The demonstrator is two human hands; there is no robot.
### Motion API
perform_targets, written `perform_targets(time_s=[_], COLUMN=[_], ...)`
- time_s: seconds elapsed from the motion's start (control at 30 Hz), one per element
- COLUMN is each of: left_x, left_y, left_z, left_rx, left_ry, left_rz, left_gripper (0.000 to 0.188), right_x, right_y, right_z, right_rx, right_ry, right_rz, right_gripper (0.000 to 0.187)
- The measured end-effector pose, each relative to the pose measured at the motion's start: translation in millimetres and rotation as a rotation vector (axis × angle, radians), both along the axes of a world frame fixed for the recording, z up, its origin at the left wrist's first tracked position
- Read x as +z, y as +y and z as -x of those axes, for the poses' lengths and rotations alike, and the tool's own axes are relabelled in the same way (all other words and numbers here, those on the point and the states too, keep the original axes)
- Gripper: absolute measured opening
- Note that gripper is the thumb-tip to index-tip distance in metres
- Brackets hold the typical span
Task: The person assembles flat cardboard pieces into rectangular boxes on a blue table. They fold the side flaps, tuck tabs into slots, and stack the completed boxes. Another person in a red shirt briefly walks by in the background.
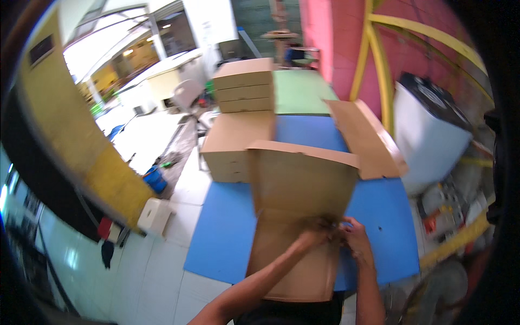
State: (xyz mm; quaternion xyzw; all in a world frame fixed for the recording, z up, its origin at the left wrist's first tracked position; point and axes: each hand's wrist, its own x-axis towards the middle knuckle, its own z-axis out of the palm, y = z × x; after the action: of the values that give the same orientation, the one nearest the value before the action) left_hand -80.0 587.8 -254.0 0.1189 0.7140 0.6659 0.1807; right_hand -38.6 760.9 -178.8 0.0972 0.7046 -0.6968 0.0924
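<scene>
A brown cardboard box [287, 254] lies open in front of me on a blue tabletop, its lid [303, 181] raised at the far side. My left hand [316, 237] reaches across the inside to the box's right wall, near the lid hinge; its fingers are smeared by motion. From outside that same wall, my right hand [356, 236] has its fingers bent around the box's edge. Both hands are close together at this corner. A dark blurred patch beside the left fingers cannot be made out.
Closed cardboard boxes [244, 92] are stacked beyond the open one, on the blue table [219, 233]. Flat cardboard [365, 138] lies at the table's right edge. A white appliance [430, 130] and yellow metal posts [382, 70] stand to the right. A white stool [155, 216] is on the left floor.
</scene>
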Motion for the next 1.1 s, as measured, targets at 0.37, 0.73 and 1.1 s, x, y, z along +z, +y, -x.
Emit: perform_targets(time_s=[0.37, 0.73, 1.1], left_x=[78, 73, 100], left_y=[-3, 11, -6], left_z=[-21, -26, -35], left_rx=[-0.008, 0.167, 0.082], left_ry=[-0.283, -0.382, 0.42], left_rz=[0.029, -0.053, 0.459], left_gripper=[0.015, 0.013, 0.027], right_x=[-3, 3, 8], right_y=[4, 11, 32], right_z=[-6, -18, -42], right_rx=[-0.052, -0.056, -0.25], right_ry=[-0.039, 0.008, 0.335], right_rz=[0.151, 0.175, -0.719], right_gripper=[0.032, 0.045, 0.021])
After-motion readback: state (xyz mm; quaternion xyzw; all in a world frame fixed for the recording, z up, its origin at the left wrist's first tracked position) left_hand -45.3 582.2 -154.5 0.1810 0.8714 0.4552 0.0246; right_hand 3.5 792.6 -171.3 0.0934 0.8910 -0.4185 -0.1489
